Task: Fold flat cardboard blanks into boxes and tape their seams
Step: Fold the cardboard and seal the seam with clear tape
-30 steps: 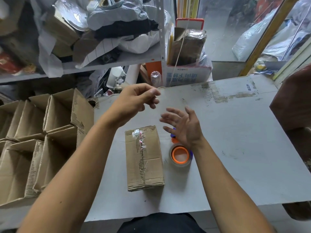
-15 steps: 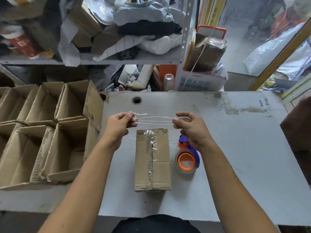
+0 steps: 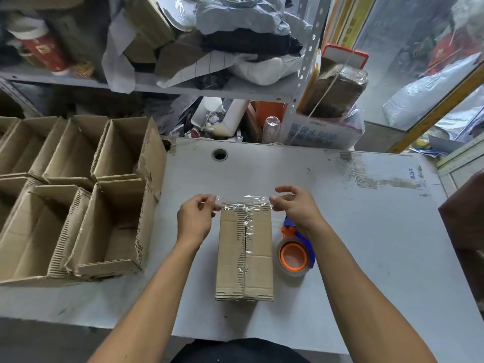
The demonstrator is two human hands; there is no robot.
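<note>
Box point(image 3: 245, 251) flat on the worktop point(image 3: 353, 231), long axis running away from the body, tape strip point(image 3: 246, 203) stretched crosswise over its far edge, pinched at each end by left hand point(image 3: 195, 221) and right hand point(image 3: 296, 205), roughly equally close.

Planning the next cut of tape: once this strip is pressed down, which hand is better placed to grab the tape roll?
Probably the right hand: the tape roll lies just below its wrist, right of the box; the left hand would have to cross it.
</note>
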